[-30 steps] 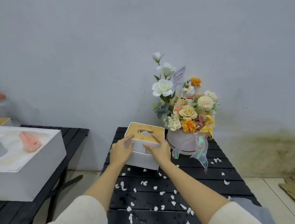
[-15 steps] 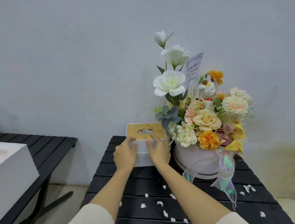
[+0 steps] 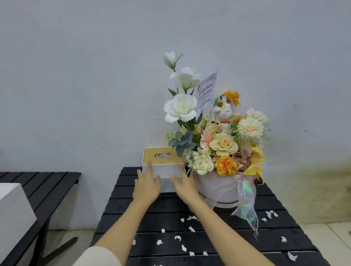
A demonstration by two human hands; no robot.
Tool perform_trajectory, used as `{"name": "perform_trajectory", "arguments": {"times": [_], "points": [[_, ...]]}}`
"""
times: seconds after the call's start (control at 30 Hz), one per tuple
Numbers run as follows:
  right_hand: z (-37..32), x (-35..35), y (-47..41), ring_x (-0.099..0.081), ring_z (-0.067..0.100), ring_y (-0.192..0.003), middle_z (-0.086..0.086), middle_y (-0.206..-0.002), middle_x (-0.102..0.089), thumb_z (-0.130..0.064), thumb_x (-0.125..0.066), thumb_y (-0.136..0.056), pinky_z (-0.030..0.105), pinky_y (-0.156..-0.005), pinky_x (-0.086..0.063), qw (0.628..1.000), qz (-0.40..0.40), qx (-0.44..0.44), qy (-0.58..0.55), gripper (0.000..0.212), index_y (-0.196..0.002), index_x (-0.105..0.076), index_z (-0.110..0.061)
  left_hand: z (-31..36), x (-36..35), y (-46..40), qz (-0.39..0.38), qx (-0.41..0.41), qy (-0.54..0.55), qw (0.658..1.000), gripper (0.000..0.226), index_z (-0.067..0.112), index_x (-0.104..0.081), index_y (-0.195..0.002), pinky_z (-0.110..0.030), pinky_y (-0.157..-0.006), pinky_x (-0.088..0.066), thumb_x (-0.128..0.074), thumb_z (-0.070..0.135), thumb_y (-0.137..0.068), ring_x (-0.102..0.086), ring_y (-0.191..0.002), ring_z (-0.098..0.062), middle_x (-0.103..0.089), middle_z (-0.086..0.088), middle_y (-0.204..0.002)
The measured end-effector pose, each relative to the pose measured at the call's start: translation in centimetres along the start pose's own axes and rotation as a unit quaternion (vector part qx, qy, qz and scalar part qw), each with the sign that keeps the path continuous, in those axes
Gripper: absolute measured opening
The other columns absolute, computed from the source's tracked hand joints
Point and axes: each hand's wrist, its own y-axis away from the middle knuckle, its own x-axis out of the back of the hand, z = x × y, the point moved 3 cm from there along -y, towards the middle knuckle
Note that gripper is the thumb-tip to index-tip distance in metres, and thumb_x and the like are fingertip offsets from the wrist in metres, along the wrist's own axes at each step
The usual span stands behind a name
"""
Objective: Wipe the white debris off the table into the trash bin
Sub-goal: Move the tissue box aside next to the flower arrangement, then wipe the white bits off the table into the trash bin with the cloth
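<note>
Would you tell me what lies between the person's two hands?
Head view: the tissue box's white front shows between the left hand and right hand.

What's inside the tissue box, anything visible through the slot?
Through the slot in the wooden lid of the tissue box, a bit of white tissue shows. How much is inside is hidden by the opaque walls and by both hands against its front.

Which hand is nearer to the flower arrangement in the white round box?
The right hand. It rests on the tissue box at the side next to the flower arrangement. The left hand is on the box's far side, further from the flowers.
</note>
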Motion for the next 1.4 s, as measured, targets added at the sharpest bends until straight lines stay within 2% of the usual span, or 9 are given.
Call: {"name": "perform_trajectory", "arguments": {"times": [0.17, 0.37, 0.57, 0.9, 1.17, 1.23, 1.3, 1.33, 1.4], "points": [[3.4, 2.2, 10.1, -0.006, 0.021, -0.148, 0.001, -0.159, -0.015, -0.038, -0.036, -0.099, 0.049, -0.119, -0.002, 0.996, 0.042, -0.063, 0.043, 0.049, -0.146, -0.03, -0.025, 1.5, -1.7, 8.7, -0.052, -0.062, 0.013, 0.997, 0.056, 0.02, -0.011, -0.149, -0.044, -0.112, -0.026, -0.031, 0.034, -0.099, -0.021, -0.141, -0.033, -0.019, -0.012, -0.155], [7.6, 7.0, 21.4, 0.002, 0.02, -0.149, -0.003, -0.159, -0.015, -0.043, -0.032, -0.099, 0.046, -0.119, 0.005, 0.982, 0.119, -0.066, 0.132, 0.048, -0.146, -0.027, -0.032, 3.3, -5.3, 19.2, -0.095, -0.134, -0.147, 0.975, 0.052, 0.031, -0.013, -0.148, -0.056, -0.115, -0.002, -0.022, 0.044, -0.099, 0.0, -0.146, -0.031, -0.011, 0.003, -0.159], [11.5, 13.3, 27.4, 0.001, 0.024, -0.149, -0.003, -0.159, -0.016, -0.043, -0.032, -0.099, 0.051, -0.118, 0.002, 0.953, 0.169, -0.114, 0.223, 0.051, -0.147, -0.024, -0.029, 6.2, -7.7, 26.0, -0.146, -0.195, -0.139, 0.96, 0.053, 0.028, -0.014, -0.148, -0.053, -0.116, -0.002, -0.02, 0.045, -0.099, 0.002, -0.147, -0.027, -0.012, 0.003, -0.159], [18.3, 16.6, 32.0, 0.001, 0.033, -0.147, -0.004, -0.161, -0.004, -0.061, -0.019, -0.094, 0.068, -0.111, -0.006, 0.901, 0.103, -0.221, 0.359, 0.056, -0.147, -0.006, -0.045, 8.6, -10.9, 29.5, -0.185, -0.236, -0.146, 0.943, 0.051, 0.027, -0.016, -0.148, -0.052, -0.116, -0.003, -0.021, 0.043, -0.099, 0.002, -0.147, -0.026, -0.017, 0.002, -0.158], [19.6, 16.4, 32.3, -0.001, 0.038, -0.146, -0.001, -0.161, 0.0, -0.055, -0.009, -0.096, 0.059, -0.114, -0.01, 0.894, 0.068, -0.2, 0.394, 0.049, -0.144, 0.001, -0.051, 9.4, -12.8, 29.5, -0.202, -0.243, -0.128, 0.94, 0.051, 0.024, -0.02, -0.147, -0.049, -0.117, -0.006, -0.022, 0.041, -0.1, 0.0, -0.147, -0.024, -0.019, 0.003, -0.157], [18.5, 16.1, 32.6, -0.017, 0.041, -0.144, 0.004, -0.159, -0.017, -0.054, -0.006, -0.094, 0.056, -0.113, -0.021, 0.881, 0.087, -0.196, 0.422, 0.05, -0.143, -0.012, -0.051, 9.4, -13.1, 29.4, -0.202, -0.248, -0.115, 0.94, 0.051, 0.024, -0.02, -0.148, -0.047, -0.117, -0.006, -0.023, 0.041, -0.1, 0.0, -0.147, -0.022, -0.019, 0.003, -0.157], [17.2, 16.2, 32.7, -0.047, 0.047, -0.126, 0.009, -0.142, -0.049, -0.048, -0.026, -0.094, 0.058, -0.099, -0.043, 0.874, 0.139, -0.188, 0.427, 0.044, -0.133, -0.046, -0.044, 9.2, -13.1, 29.4, -0.198, -0.25, -0.105, 0.942, 0.05, 0.025, -0.021, -0.147, -0.045, -0.117, -0.007, -0.023, 0.04, -0.1, 0.0, -0.147, -0.021, -0.02, 0.004, -0.157], [17.1, 16.2, 32.6, -0.052, 0.047, -0.12, 0.009, -0.135, -0.057, -0.038, -0.039, -0.094, 0.058, -0.094, -0.048, 0.874, 0.165, -0.177, 0.421, 0.038, -0.128, -0.054, -0.039, 9.0, -13.0, 29.4, -0.196, -0.249, -0.1, 0.943, 0.05, 0.025, -0.021, -0.147, -0.045, -0.117, -0.007, -0.023, 0.04, -0.1, 0.0, -0.147, -0.02, -0.021, 0.004, -0.156], [17.6, 16.1, 32.4, -0.043, 0.046, -0.13, 0.007, -0.145, -0.047, -0.019, -0.049, -0.094, 0.055, -0.104, -0.04, 0.882, 0.19, -0.182, 0.392, 0.044, -0.135, -0.047, -0.035, 8.3, -12.6, 29.6, -0.193, -0.246, -0.09, 0.946, 0.05, 0.025, -0.022, -0.147, -0.045, -0.117, -0.006, -0.024, 0.04, -0.1, 0.0, -0.147, -0.02, -0.022, 0.004, -0.156]]}}
